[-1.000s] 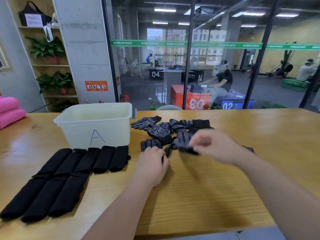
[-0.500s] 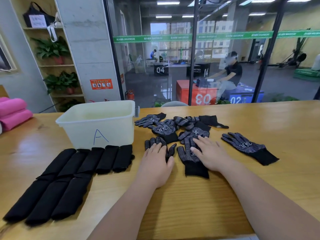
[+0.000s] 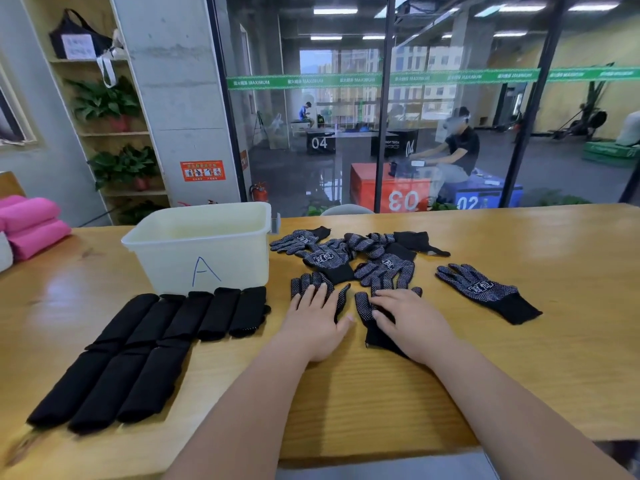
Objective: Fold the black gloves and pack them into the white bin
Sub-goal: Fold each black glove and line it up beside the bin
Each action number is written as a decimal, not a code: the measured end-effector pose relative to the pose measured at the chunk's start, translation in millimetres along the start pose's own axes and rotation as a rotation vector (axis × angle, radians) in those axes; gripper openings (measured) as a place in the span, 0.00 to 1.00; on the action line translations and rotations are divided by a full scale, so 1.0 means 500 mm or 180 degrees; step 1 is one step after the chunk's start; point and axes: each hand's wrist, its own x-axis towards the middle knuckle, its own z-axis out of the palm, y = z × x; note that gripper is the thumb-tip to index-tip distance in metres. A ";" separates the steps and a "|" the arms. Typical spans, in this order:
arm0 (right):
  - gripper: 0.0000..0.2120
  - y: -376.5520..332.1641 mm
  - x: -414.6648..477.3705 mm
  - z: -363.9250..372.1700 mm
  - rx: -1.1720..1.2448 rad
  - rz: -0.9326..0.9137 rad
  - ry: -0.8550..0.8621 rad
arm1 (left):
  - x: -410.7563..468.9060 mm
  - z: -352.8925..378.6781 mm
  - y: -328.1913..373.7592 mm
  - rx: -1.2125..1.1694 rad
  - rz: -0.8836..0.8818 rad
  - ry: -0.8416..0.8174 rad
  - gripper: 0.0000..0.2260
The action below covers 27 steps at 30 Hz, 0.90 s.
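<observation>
Flattening for the fold, your left hand [image 3: 313, 320] presses the left glove [image 3: 306, 281], right hand [image 3: 407, 322] the right glove [image 3: 375, 336]; fingers [image 3: 309, 292] straight, gripping nothing; white bin [image 3: 166, 261] waits just left, behind folded gloves [image 3: 214, 313].

On the table [image 3: 540, 382], the bin [image 3: 204, 252] stands near the far edge, folded gloves [image 3: 145, 351] lie before it toward the near left corner, a heap of gloves [image 3: 356, 256] lies right of the bin, and a single glove [image 3: 485, 292] lies farther right.
</observation>
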 end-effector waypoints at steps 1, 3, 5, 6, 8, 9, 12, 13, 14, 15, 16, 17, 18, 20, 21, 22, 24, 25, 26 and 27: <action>0.23 0.002 -0.010 -0.003 0.0019 0.0010 -0.0023 | -0.005 -0.003 0.001 0.0004 0.0015 -0.0050 0.35; 0.23 0.003 -0.029 -0.006 0.0046 0.0002 -0.0080 | -0.021 -0.004 0.005 0.0013 0.0046 -0.0118 0.36; 0.24 0.001 -0.047 -0.010 0.0037 -0.0033 -0.0131 | -0.046 -0.002 0.011 0.0043 0.0073 -0.0125 0.37; 0.24 -0.001 -0.055 -0.013 0.0026 -0.0051 -0.0161 | -0.060 -0.002 0.015 0.0033 0.0100 -0.0129 0.37; 0.24 -0.004 -0.074 -0.019 0.0028 -0.0087 -0.0204 | -0.095 -0.003 0.025 -0.0009 0.0167 -0.0171 0.37; 0.24 -0.003 -0.083 -0.022 0.0038 -0.0110 -0.0226 | -0.114 -0.004 0.029 -0.0007 0.0206 -0.0197 0.36; 0.22 0.004 -0.109 -0.039 0.0208 -0.0193 -0.0306 | -0.163 -0.013 0.039 -0.0068 0.0314 -0.0013 0.32; 0.20 0.005 -0.114 -0.046 0.0338 -0.0189 -0.0253 | -0.172 -0.017 0.040 -0.0102 0.0312 0.0227 0.30; 0.19 0.004 -0.119 -0.052 0.0484 -0.0125 -0.0139 | -0.176 -0.020 0.042 -0.0110 0.0304 0.0506 0.28; 0.20 0.002 -0.121 -0.056 0.0581 -0.0035 -0.0006 | -0.177 -0.022 0.044 -0.0096 0.0308 0.0724 0.26; 0.22 -0.002 -0.121 -0.058 0.0576 0.0048 0.0036 | -0.173 -0.022 0.044 -0.0086 0.0327 0.0799 0.26; 0.27 -0.010 -0.120 -0.058 0.0456 0.0095 -0.0073 | -0.168 -0.020 0.044 -0.0103 0.0349 0.0708 0.27; 0.31 -0.018 -0.119 -0.055 0.0263 0.0106 -0.0307 | -0.161 -0.015 0.043 -0.0129 0.0353 0.0486 0.28; 0.36 -0.026 -0.116 -0.046 -0.0083 0.0100 -0.0830 | -0.148 -0.006 0.040 -0.0092 0.0319 0.0014 0.30; 0.36 -0.027 -0.115 -0.047 -0.0139 0.0112 -0.0977 | -0.143 -0.004 0.039 -0.0060 0.0299 -0.0114 0.31; 0.36 -0.024 -0.113 -0.049 -0.0129 0.0137 -0.1043 | -0.138 -0.005 0.039 -0.0059 0.0280 -0.0176 0.31; 0.36 -0.020 -0.106 -0.059 -0.0068 0.0233 -0.1005 | -0.132 -0.013 0.044 -0.0170 0.0221 -0.0136 0.32; 0.35 -0.020 -0.100 -0.061 -0.0065 0.0297 -0.0918 | -0.128 -0.016 0.046 -0.0211 0.0172 -0.0044 0.31; 0.35 -0.023 -0.094 -0.061 -0.0069 0.0378 -0.0819 | -0.121 -0.017 0.047 -0.0204 0.0118 0.0056 0.31; 0.35 -0.028 -0.087 -0.058 -0.0062 0.0472 -0.0744 | -0.113 -0.016 0.048 -0.0173 0.0063 0.0115 0.31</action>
